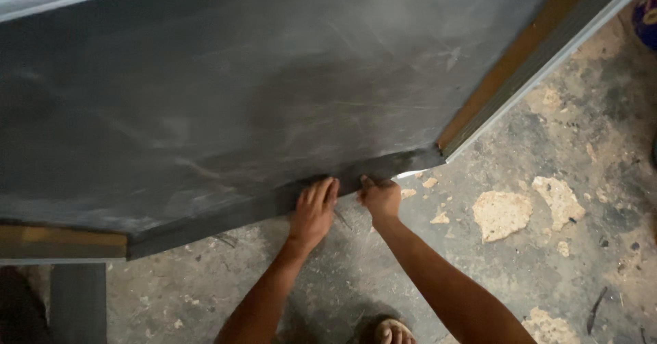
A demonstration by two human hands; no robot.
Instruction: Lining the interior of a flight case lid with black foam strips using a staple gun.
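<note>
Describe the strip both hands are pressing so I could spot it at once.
Start at the big dark grey panel. Along its lower edge runs a narrow dark edge strip, where the left hand and right hand press. Unlike the bare brown side edge, it is grey.
</note>
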